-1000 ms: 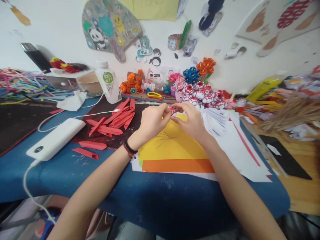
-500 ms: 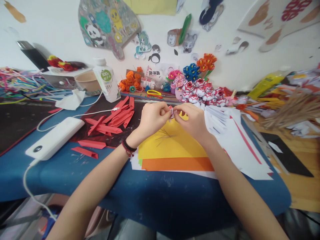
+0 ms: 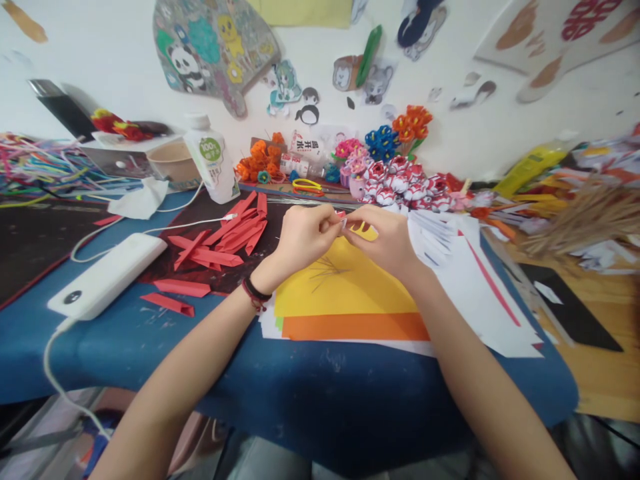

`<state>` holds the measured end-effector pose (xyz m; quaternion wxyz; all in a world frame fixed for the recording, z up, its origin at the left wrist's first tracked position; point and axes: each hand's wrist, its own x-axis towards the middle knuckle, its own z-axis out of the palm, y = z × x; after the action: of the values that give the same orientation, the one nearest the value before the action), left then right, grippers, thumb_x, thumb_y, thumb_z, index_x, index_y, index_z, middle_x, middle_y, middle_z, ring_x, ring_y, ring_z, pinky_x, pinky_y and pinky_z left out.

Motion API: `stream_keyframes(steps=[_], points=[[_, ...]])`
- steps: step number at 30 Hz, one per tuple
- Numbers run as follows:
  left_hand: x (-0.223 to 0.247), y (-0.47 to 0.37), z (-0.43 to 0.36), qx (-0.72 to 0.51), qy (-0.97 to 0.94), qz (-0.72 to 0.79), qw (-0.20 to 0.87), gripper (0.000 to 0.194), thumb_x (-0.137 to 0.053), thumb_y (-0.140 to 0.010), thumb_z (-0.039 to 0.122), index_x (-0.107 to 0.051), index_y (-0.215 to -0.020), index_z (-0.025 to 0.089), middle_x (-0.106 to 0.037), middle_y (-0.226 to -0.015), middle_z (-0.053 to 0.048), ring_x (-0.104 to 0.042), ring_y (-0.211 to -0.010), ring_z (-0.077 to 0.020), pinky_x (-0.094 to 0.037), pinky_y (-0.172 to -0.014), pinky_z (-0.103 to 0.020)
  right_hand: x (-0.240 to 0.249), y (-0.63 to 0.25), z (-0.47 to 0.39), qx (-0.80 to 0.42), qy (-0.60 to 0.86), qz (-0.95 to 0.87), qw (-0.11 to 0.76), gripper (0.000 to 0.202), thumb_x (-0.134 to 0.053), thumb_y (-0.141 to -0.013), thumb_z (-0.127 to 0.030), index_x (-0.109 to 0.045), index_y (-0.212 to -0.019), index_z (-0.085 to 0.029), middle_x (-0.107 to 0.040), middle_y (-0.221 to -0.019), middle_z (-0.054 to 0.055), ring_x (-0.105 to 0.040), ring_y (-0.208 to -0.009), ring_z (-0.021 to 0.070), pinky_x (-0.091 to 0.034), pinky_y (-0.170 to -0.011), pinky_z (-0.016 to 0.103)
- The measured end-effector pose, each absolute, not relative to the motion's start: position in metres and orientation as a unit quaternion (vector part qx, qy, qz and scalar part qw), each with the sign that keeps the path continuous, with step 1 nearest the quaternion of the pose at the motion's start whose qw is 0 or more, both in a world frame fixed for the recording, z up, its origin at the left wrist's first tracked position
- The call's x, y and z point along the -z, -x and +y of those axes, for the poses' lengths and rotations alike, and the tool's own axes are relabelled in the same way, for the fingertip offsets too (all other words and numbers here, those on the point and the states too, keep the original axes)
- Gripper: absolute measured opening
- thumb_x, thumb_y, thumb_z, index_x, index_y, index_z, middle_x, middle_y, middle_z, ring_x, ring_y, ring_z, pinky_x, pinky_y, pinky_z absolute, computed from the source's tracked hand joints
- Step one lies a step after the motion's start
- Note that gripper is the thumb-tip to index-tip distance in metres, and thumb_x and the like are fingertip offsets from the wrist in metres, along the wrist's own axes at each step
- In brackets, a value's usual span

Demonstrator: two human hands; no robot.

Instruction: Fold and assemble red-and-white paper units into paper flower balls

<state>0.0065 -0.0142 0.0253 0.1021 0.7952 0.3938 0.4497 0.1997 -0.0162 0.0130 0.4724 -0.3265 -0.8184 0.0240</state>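
Fingers [image 3: 364,213] above desk [image 3: 330,373], wall [image 3: 115,40] beyond

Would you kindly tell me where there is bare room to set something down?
The blue mat is bare in front of the paper stack and between the power bank and left forearm. The back is crowded with flowers and a bottle.

Beyond the left hand [image 3: 309,235] rises a white wall [image 3: 110,40], with a panda-decorated fan [image 3: 210,57] up and to the hand's left and a yellow sheet [image 3: 306,12] high above it. Up and to the right of the right hand [image 3: 387,240], a pale fan [image 3: 565,50] with red lettering hangs on the same wall in soft light. A blue-topped surface [image 3: 310,373] spreads beneath both hands, with light wood [image 3: 603,387] showing farther right of them.
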Motion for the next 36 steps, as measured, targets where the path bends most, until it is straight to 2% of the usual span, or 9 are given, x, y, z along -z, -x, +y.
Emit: stream_keyframes(steps=[4,10,15,20,27,30,33,36], points=[[-0.026,-0.007,-0.015,-0.451,-0.803,0.381,0.083,0.015,-0.067,-0.089,0.02,-0.071,-0.075,0.018,-0.059,-0.057,0.005,-0.044,-0.051,-0.0077,-0.029,-0.056,-0.024,-0.017,-0.197,-0.019,-0.032,0.34,-0.798,0.497,0.011,-0.063,-0.091,-0.017,-0.071,-0.085,-0.019,-0.072,-0.079,0.004,-0.063,-0.069,0.0155,-0.049,-0.064,0.03],[-0.027,-0.007,-0.013,-0.446,-0.804,0.384,0.089,0.007,-0.068,-0.092,0.024,-0.072,-0.091,0.019,-0.053,-0.055,0.007,-0.045,-0.052,-0.0087,-0.031,-0.058,-0.024,-0.02,-0.198,-0.018,-0.151,0.373,-0.743,0.535,0.01,-0.073,-0.084,-0.026,-0.075,-0.077,-0.02,-0.075,-0.079,0.004,-0.063,-0.068,0.0159,-0.049,-0.061,0.03],[-0.036,-0.005,-0.017,-0.408,-0.806,0.419,0.084,0.014,-0.07,-0.093,0.034,-0.077,-0.091,0.022,-0.067,-0.067,0.003,-0.057,-0.064,-0.0126,-0.036,-0.066,-0.027,-0.018,-0.202,-0.014,-0.249,0.413,-0.683,0.548,0.01,-0.079,-0.073,-0.028,-0.075,-0.072,-0.019,-0.073,-0.072,0.003,-0.062,-0.065,0.0164,-0.048,-0.062,0.032],[-0.039,-0.002,-0.011,-0.412,-0.821,0.389,0.07,0.021,-0.07,-0.093,0.037,-0.075,-0.082,0.021,-0.069,-0.081,-0.002,-0.058,-0.083,-0.0181,-0.041,-0.079,-0.032,-0.018,-0.2,-0.014,-0.288,0.432,-0.656,0.548,0.013,-0.081,-0.067,-0.03,-0.075,-0.07,-0.019,-0.071,-0.069,0.003,-0.058,-0.062,0.0155,-0.045,-0.061,0.032],[-0.034,0.0,-0.001,-0.388,-0.832,0.35,0.186,0.011,-0.074,-0.087,0.026,-0.071,-0.079,0.018,-0.07,-0.085,-0.001,-0.058,-0.081,-0.0153,-0.043,-0.088,-0.034,-0.024,-0.2,-0.017,-0.386,0.438,-0.645,0.493,0.017,-0.081,-0.058,-0.031,-0.073,-0.065,-0.017,-0.067,-0.063,0.002,-0.052,-0.058,0.0131,-0.039,-0.059,0.03],[-0.036,-0.001,-0.004,-0.368,-0.826,0.352,0.242,0.006,-0.074,-0.083,0.019,-0.071,-0.079,0.017,-0.069,-0.081,0.0,-0.057,-0.077,-0.0139,-0.043,-0.082,-0.031,-0.026,-0.201,-0.017,-0.447,0.432,-0.643,0.447,0.018,-0.08,-0.057,-0.031,-0.072,-0.065,-0.017,-0.064,-0.06,0.0,-0.051,-0.056,0.0121,-0.038,-0.058,0.029],[-0.039,-0.002,-0.007,-0.349,-0.817,0.345,0.303,0.008,-0.072,-0.084,0.021,-0.072,-0.078,0.016,-0.068,-0.076,0.0,-0.056,-0.072,-0.0126,-0.042,-0.074,-0.028,-0.027,-0.201,-0.019,-0.494,0.422,-0.644,0.405,0.019,-0.079,-0.059,-0.031,-0.071,-0.067,-0.017,-0.064,-0.06,0.0,-0.053,-0.055,0.0122,-0.038,-0.057,0.028],[-0.041,0.0,-0.006,-0.336,-0.811,0.357,0.32,0.013,-0.072,-0.086,0.026,-0.073,-0.078,0.016,-0.069,-0.074,0.0,-0.055,-0.07,-0.0117,-0.04,-0.07,-0.027,-0.026,-0.201,-0.019,-0.465,0.432,-0.652,0.415,0.02,-0.077,-0.061,-0.033,-0.07,-0.07,-0.017,-0.064,-0.062,0.001,-0.054,-0.056,0.0132,-0.041,-0.057,0.029]])
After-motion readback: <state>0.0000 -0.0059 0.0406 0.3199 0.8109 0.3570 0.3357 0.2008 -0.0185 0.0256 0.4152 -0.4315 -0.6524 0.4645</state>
